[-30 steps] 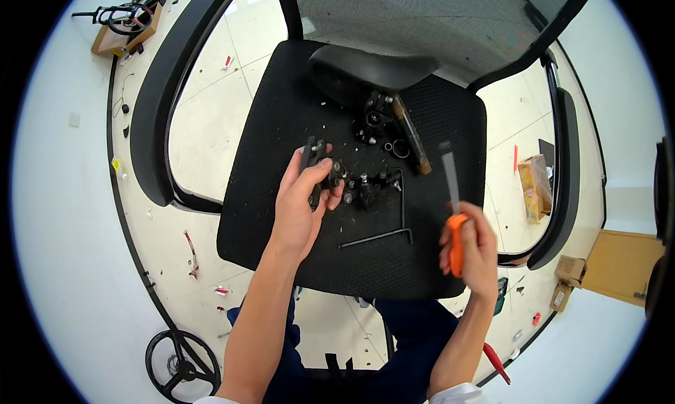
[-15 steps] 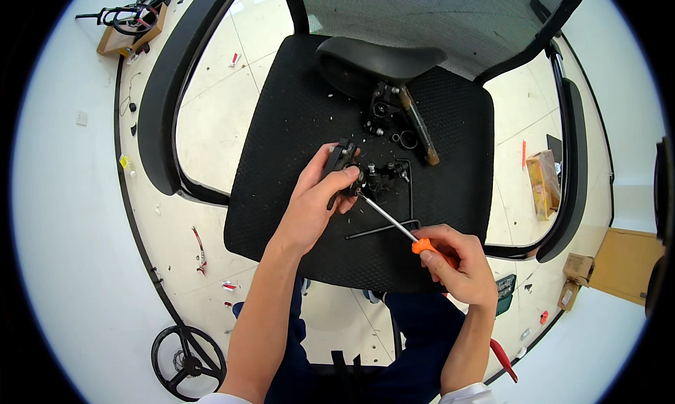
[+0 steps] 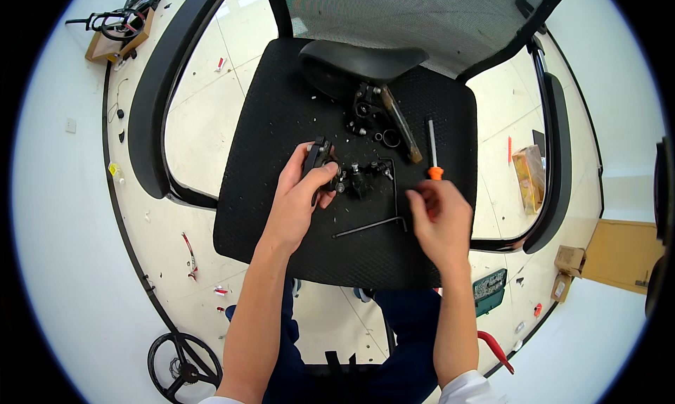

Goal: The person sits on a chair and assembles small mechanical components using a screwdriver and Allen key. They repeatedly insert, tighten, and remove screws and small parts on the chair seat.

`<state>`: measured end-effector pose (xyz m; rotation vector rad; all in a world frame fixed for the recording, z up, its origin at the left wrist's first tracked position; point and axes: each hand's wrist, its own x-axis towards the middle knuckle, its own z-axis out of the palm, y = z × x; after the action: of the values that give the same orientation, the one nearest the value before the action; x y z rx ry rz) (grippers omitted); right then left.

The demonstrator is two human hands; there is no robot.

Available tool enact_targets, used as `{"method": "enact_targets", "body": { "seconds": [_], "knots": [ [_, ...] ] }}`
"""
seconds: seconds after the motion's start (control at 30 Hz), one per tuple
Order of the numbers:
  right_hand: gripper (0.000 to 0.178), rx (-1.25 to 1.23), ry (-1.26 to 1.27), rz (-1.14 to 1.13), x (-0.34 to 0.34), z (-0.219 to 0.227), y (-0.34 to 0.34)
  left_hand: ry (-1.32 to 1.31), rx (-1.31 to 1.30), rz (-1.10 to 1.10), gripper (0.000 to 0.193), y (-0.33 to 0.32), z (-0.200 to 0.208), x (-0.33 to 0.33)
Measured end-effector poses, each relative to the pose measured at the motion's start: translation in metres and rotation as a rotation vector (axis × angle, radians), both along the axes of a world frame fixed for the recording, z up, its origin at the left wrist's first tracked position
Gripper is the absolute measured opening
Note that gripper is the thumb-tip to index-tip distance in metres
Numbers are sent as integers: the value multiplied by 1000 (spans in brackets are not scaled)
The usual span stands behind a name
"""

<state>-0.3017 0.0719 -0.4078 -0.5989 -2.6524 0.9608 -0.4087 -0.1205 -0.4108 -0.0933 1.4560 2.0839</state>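
Observation:
My left hand (image 3: 295, 189) grips a black bicycle part (image 3: 318, 153) with a small bolt at its side; its exact kind is partly hidden by the fingers. On the seat, a screwdriver (image 3: 432, 147) points away from me. My right hand (image 3: 443, 217) is over its orange handle, slightly blurred, with thumb and curled fingers apart. Between the hands lie a small black clamp-like part (image 3: 360, 183) and two hex keys, one long (image 3: 395, 189) and one nearer me (image 3: 365, 228). A bolt with fittings (image 3: 383, 168) touches that group.
A bicycle saddle (image 3: 365, 59) with a rusty post (image 3: 401, 125) and a ring (image 3: 390, 138) occupy the chair seat's far part. Armrests (image 3: 151, 123) flank the seat. Around the floor are a green tool case (image 3: 490, 291), a spoked wheel (image 3: 184, 369), and cardboard boxes (image 3: 619, 256).
The screwdriver has left the part in my left hand and now lies on the seat's right, tip pointing away. My right hand followed it there, its grip loosened. The left hand still holds its part.

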Motion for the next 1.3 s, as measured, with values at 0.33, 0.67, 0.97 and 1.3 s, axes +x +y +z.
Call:
{"method": "enact_targets", "body": {
  "seconds": [0.33,0.67,0.97,1.3],
  "knots": [
    [16,30,-170,-57,-29,-19,-13,-17,-34,1,28,-6,3,-1],
    [14,27,-262,583,-13,5,-45,-119,121,15,32,-12,6,-3],
    [11,-1269,98,-3,-18,26,-40,-73,39,-42,30,-1,4,3],
    [51,-2085,961,-74,-38,27,-26,-280,174,-48,28,33,7,30]
  ]
}}
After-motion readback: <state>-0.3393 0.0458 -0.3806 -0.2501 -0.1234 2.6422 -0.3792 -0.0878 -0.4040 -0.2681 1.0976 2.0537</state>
